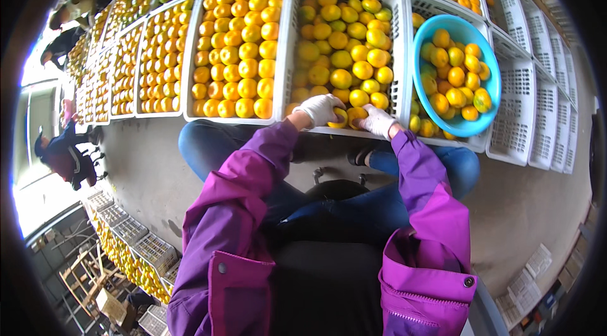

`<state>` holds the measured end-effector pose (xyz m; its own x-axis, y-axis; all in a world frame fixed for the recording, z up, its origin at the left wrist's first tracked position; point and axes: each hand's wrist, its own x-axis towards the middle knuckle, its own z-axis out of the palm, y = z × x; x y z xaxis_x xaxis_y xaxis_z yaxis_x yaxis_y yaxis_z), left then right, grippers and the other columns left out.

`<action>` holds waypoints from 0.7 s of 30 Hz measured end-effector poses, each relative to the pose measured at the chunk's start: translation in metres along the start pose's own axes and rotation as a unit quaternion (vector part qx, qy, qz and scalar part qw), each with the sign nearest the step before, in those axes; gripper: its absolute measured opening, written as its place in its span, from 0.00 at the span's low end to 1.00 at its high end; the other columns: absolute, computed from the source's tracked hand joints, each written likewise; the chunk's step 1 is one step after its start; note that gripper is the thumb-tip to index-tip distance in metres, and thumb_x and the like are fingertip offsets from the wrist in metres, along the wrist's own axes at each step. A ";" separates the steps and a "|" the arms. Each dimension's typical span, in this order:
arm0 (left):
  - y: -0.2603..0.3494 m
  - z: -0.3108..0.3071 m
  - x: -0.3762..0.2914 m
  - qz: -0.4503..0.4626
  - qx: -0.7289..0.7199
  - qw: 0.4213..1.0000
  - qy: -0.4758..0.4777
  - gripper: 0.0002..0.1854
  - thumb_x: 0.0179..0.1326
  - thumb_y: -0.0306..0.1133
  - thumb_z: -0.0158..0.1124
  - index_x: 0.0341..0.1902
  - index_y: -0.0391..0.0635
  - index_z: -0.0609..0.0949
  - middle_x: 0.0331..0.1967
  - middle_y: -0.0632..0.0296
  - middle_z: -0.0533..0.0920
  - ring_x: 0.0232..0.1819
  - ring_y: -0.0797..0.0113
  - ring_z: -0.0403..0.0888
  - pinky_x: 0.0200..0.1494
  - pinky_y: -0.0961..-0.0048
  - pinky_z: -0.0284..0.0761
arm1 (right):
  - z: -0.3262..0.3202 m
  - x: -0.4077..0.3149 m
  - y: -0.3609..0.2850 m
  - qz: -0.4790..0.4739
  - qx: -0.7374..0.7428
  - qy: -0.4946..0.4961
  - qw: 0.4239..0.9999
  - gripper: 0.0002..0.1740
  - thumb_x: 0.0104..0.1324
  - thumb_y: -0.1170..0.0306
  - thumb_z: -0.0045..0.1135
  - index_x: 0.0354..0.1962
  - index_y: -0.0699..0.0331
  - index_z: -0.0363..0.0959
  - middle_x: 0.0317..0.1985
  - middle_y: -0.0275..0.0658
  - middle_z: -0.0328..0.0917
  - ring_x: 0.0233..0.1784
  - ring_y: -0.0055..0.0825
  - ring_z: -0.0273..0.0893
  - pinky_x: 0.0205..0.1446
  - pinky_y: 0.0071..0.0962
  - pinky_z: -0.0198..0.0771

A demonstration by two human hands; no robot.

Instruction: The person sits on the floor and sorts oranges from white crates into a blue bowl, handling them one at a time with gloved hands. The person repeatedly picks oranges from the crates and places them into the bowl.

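Both hands wear thin white gloves and reach into the near edge of a white plastic crate [403,51] of loosely piled orange citrus fruits. My left hand [318,109] has its fingers around a yellow-orange citrus fruit [338,118] at the crate's near side. Beside it, my right hand [376,120] touches another citrus fruit [356,116] with its fingertips; the two fruits lie side by side. To the right, a blue plastic basin [495,75] holding citrus fruits rests tilted on a neighbouring crate, which has more fruit under it. Left of the middle crate, a crate [280,51] holds fruits in neat rows.
More fruit-filled crates [189,51] stretch to the far left. White crates [512,113] without fruit stand at the right. Several people are at the left, one person [71,156] seated. Further crates of fruit [128,255] line the lower left. The person's knees are under the crates' near edge.
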<state>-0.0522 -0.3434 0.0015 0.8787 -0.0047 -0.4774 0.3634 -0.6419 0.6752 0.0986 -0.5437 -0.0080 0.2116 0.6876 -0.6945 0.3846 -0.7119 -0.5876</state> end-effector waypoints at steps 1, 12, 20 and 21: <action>0.003 -0.001 0.001 -0.011 -0.011 1.000 -0.001 0.23 0.61 0.45 0.73 0.59 0.50 0.87 0.55 0.47 0.87 0.58 0.45 0.83 0.64 0.57 0.77 | -0.010 -0.002 0.002 -0.002 -0.033 -0.021 0.999 0.41 0.69 0.48 0.65 0.68 0.70 0.70 0.61 0.59 0.81 0.67 0.52 0.78 0.69 0.40 0.73; 0.035 -0.001 0.026 0.075 0.152 0.982 -0.086 0.36 0.68 0.35 0.67 0.80 0.58 0.69 0.63 0.43 0.81 0.60 0.42 0.83 0.64 0.57 0.77 | -0.011 0.028 0.057 -0.105 -0.116 -0.035 0.987 0.36 0.64 0.57 0.63 0.65 0.68 0.72 0.59 0.60 0.82 0.64 0.56 0.79 0.68 0.46 0.73; 0.064 -0.017 0.012 -0.031 -0.023 0.994 -0.098 0.31 0.63 0.33 0.67 0.72 0.49 0.77 0.56 0.45 0.87 0.58 0.46 0.85 0.64 0.61 0.77 | -0.154 -0.110 0.071 -0.050 -0.211 0.405 0.888 0.28 0.59 0.76 0.62 0.59 0.56 0.78 0.52 0.47 0.81 0.57 0.50 0.79 0.63 0.48 0.73; 0.055 -0.010 0.017 -0.017 -0.019 0.997 -0.078 0.30 0.63 0.39 0.71 0.70 0.48 0.78 0.56 0.46 0.87 0.58 0.47 0.86 0.63 0.62 0.78 | -0.158 -0.124 0.083 0.061 -0.274 0.400 0.873 0.32 0.56 0.77 0.64 0.61 0.54 0.77 0.60 0.45 0.76 0.63 0.51 0.75 0.67 0.48 0.73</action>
<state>-0.0142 -0.3712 0.0365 0.8077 -0.1051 -0.5802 0.4059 -0.6147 0.6763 0.2465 -0.6653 0.0949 0.7556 0.6476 -0.0981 0.6413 -0.7620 -0.0905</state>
